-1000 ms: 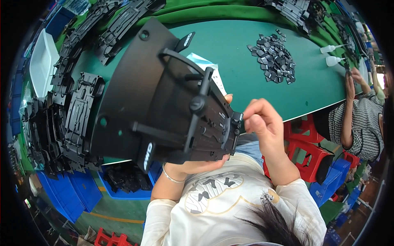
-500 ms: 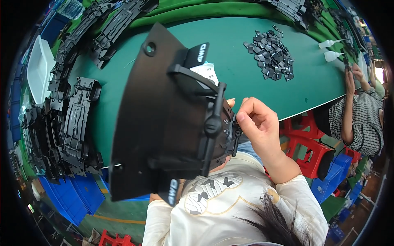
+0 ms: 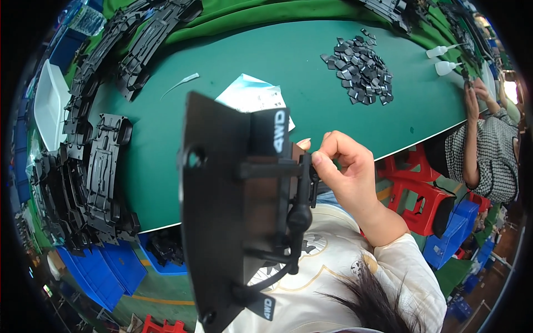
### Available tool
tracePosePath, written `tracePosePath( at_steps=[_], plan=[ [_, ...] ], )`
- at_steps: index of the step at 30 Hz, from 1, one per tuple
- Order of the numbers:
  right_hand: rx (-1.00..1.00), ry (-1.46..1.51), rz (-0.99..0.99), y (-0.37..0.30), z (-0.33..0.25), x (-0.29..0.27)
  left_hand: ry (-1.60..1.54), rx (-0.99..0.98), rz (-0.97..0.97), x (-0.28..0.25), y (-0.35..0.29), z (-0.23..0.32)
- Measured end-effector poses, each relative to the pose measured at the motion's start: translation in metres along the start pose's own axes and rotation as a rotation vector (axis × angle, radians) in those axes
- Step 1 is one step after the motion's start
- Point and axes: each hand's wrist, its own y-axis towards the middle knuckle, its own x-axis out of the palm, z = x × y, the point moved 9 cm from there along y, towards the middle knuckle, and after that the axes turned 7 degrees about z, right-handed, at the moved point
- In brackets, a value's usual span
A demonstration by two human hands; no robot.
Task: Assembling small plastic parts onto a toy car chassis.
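A large black plastic toy-vehicle chassis (image 3: 219,211) is held up close to the camera, its broad curved plate on the left and a rod with rounded joints on the right. Two small flaps with white print stick out from it. Behind it my left hand (image 3: 303,144) is mostly hidden; only a fingertip shows past the edge, gripping the chassis. My right hand (image 3: 348,169) pinches at the chassis's right edge with thumb and curled fingers. Whether a small piece is in that pinch is hidden.
On the green table lie a pile of small black pieces (image 3: 363,69), a white paper (image 3: 252,94) and a thin nozzle tip (image 3: 189,78). Similar chassis (image 3: 105,166) stack at left. White squeeze bottles (image 3: 445,67) lie far right, near another person (image 3: 483,155).
The chassis has turned and swung down and to the right, uncovering more paper and the nozzle tip. My right hand stays at its edge, shifted slightly left.
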Motion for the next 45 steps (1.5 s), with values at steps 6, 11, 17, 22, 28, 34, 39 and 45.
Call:
tracePosePath(
  at_steps=[6,11,17,22,28,34,39,45],
  plan=[
    [-0.143,-0.138,-0.004,0.001,-0.012,0.003,-0.239,-0.100,0.106,-0.013,-0.002,-0.002],
    [-0.203,-0.204,-0.084,-0.002,-0.016,0.005,-0.482,0.240,-0.070,-0.004,0.002,0.001],
    [-0.088,-0.145,-0.172,-0.005,-0.009,0.009,-0.248,0.348,0.040,-0.006,-0.003,0.009],
    [-0.085,-0.161,-0.164,-0.006,-0.007,0.009,-0.290,0.279,0.120,-0.008,-0.005,0.011],
    [-0.110,-0.201,-0.150,-0.005,-0.007,0.006,-0.227,0.230,0.079,-0.005,-0.005,0.003],
    [-0.145,-0.239,-0.169,-0.002,-0.011,0.009,-0.281,0.163,0.078,-0.002,-0.005,0.000],
    [-0.146,-0.257,-0.165,0.000,-0.011,0.010,-0.223,0.298,0.094,-0.004,-0.007,0.003],
    [-0.187,-0.304,-0.167,-0.001,-0.015,0.013,-0.282,0.233,0.081,0.000,-0.009,-0.005]
  ],
)
